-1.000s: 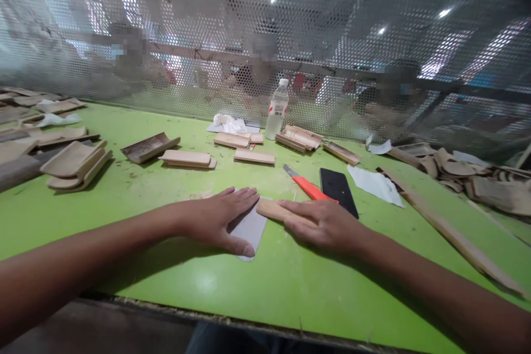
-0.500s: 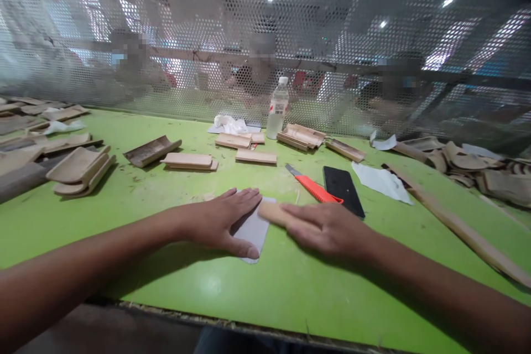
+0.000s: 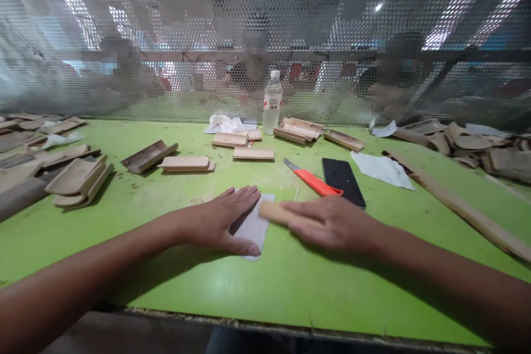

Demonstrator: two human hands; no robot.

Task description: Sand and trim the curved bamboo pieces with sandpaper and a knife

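Note:
My left hand (image 3: 222, 221) lies flat with its fingers spread, pressing a pale sheet that looks like sandpaper (image 3: 256, 228) onto the green table (image 3: 174, 276). Wrapped around a light piece of bamboo (image 3: 272, 212), my right hand (image 3: 332, 222) holds it so that its left end rests over the right edge of the sheet. The fingers hide the bamboo's other end. Beyond my right hand are a utility knife (image 3: 317, 182) with an orange handle and a black phone (image 3: 343, 181).
Several cut bamboo pieces (image 3: 185, 164) lie farther back, near a water bottle (image 3: 272, 105). Bamboo heaps stand at left (image 3: 81, 180) and right (image 3: 504, 157). A long bamboo strip (image 3: 464, 204) and white paper (image 3: 382, 170) lie right. Behind a perforated sheet (image 3: 199, 22), people show dimly.
The view has shifted slightly. My right hand still grips the bamboo at the sheet's edge, slightly blurred now; my left hand stays flat on the sheet.

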